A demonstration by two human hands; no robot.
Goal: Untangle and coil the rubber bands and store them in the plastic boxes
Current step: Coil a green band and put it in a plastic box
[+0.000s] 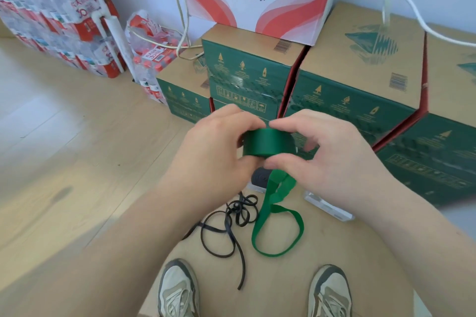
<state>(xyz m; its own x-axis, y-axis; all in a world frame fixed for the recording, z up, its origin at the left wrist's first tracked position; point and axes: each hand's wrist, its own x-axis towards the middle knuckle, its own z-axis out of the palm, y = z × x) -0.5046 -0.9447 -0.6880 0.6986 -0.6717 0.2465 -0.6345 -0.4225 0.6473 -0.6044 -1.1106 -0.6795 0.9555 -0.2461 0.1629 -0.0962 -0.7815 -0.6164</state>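
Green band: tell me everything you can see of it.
The green band is a wide, flat, smooth-looking dark green strip. Part is wound into a coil held up between the left hand and right hand, fingers pinching its rim. The unwound tail hangs down twisted and ends in an open loop lying on brown cardboard, beside a tangled black cord.

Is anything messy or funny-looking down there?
Yes. The black band lies in a knotted tangle on the cardboard, its loops crossing each other. The green band is only partly coiled, pinched between the left hand and right hand. Its loose tail hangs down twisted.
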